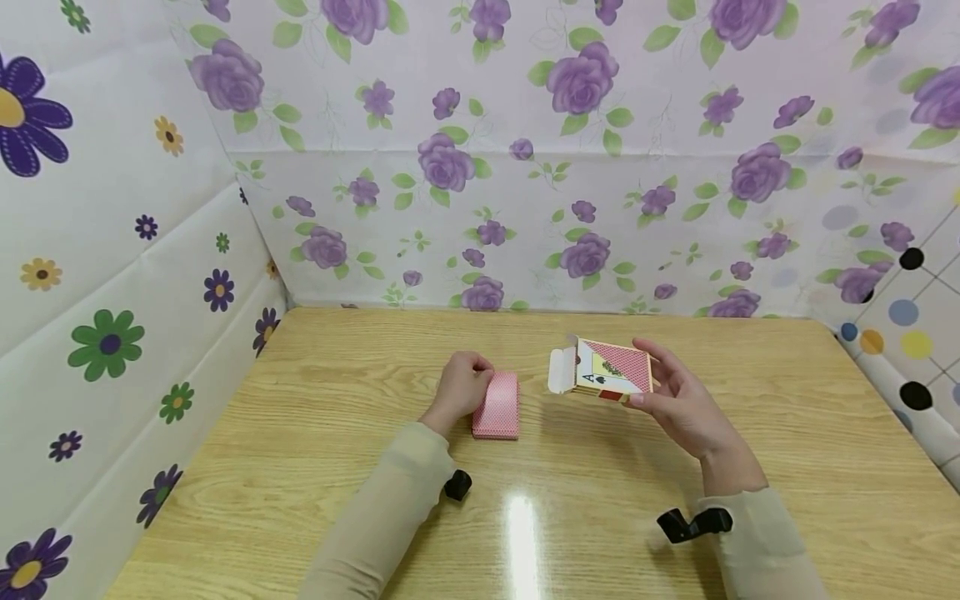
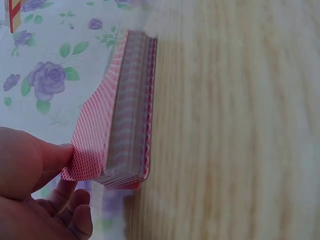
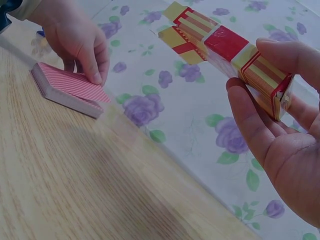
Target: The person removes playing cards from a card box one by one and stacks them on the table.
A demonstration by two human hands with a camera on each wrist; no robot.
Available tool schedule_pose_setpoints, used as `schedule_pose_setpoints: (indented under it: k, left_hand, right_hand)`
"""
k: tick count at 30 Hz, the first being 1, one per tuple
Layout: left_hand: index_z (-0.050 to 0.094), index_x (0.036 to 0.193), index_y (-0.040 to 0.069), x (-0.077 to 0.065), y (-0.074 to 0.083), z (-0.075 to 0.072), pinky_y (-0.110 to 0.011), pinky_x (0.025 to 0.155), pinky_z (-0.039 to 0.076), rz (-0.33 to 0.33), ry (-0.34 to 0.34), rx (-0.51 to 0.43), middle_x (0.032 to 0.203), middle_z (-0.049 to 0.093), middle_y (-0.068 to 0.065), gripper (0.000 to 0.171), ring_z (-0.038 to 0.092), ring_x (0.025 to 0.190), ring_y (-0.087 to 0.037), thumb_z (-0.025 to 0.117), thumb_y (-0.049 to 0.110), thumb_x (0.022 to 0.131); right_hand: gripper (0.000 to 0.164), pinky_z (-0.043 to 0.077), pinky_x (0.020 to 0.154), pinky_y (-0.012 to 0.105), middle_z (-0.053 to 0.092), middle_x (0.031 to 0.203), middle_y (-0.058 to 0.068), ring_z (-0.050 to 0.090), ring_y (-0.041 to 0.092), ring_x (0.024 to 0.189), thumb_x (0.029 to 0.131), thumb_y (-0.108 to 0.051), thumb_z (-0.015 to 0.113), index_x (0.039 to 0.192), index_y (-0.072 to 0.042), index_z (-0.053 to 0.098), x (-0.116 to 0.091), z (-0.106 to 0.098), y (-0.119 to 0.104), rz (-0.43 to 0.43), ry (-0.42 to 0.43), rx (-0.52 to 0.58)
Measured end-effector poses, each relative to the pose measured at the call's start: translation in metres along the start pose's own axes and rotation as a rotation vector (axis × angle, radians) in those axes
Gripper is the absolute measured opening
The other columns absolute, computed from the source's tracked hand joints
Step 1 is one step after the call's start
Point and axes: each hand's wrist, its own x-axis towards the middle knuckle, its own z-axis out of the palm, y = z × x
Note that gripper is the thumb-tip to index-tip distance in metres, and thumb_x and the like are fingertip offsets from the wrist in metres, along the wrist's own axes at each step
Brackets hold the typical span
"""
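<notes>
A stack of red-backed playing cards (image 1: 496, 408) lies face down on the table. At its far left corner my left hand (image 1: 464, 384) pinches the top playing card (image 2: 92, 142) between thumb and finger. That corner bends up off the stack, as the left wrist view shows. To the right, my right hand (image 1: 678, 408) grips a card box (image 1: 611, 367) by its closed end, raised over the table. The box is red and yellow with an ace of spades printed on it. Its flap (image 1: 561, 371) hangs open, pointing left toward the stack.
The wooden table (image 1: 337, 400) ends at a back wall covering (image 1: 517, 208) with purple flowers. Another flowered covering (image 1: 112, 250) stands along the left, and a dotted one (image 1: 907, 333) along the right. A black wrist camera (image 1: 696, 524) sits on the right sleeve.
</notes>
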Motion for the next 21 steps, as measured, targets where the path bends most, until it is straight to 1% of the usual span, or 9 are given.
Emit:
schedule_pose_setpoints:
  k: [5, 13, 17, 21]
  left_hand:
    - [0.070, 0.092, 0.004, -0.0015, -0.0014, 0.0014, -0.029, 0.066, 0.049, 0.017, 0.002, 0.005, 0.094, 0.066, -0.011, 0.013, 0.059, 0.079, -0.019, 0.058, 0.010, 0.093]
    - [0.070, 0.093, 0.004, -0.0012, -0.0043, 0.0055, -0.028, 0.064, 0.047, 0.003, 0.000, 0.020, 0.094, 0.066, -0.011, 0.014, 0.057, 0.077, -0.018, 0.058, 0.010, 0.094]
    - [0.070, 0.094, 0.004, -0.0020, -0.0042, 0.0064, -0.027, 0.064, 0.046, 0.006, 0.000, 0.031, 0.096, 0.065, -0.011, 0.013, 0.055, 0.077, -0.018, 0.057, 0.009, 0.093]
    - [0.070, 0.094, 0.004, -0.0020, -0.0045, 0.0072, -0.026, 0.063, 0.045, 0.009, -0.003, 0.042, 0.095, 0.065, -0.011, 0.014, 0.054, 0.076, -0.017, 0.057, 0.009, 0.093]
  right_hand:
    - [0.076, 0.053, 0.086, 0.024, 0.033, 0.144, -0.004, 0.057, 0.009, 0.113, 0.089, 0.014, 0.051, 0.150, -0.017, 0.020, 0.0004, 0.0001, -0.0001, -0.003, 0.005, 0.001]
    - [0.076, 0.053, 0.087, 0.024, 0.034, 0.144, -0.006, 0.056, 0.010, 0.114, 0.089, 0.014, 0.051, 0.150, -0.017, 0.020, 0.0004, -0.0004, 0.0006, 0.000, 0.006, 0.005]
    - [0.076, 0.054, 0.086, 0.024, 0.037, 0.142, -0.004, 0.057, 0.010, 0.114, 0.089, 0.014, 0.051, 0.150, -0.016, 0.019, 0.0001, -0.0004, 0.0009, -0.006, 0.001, 0.009]
    - [0.077, 0.054, 0.085, 0.024, 0.037, 0.141, -0.004, 0.057, 0.010, 0.114, 0.088, 0.016, 0.051, 0.150, -0.016, 0.019, 0.0004, -0.0005, 0.0015, -0.018, -0.005, 0.003]
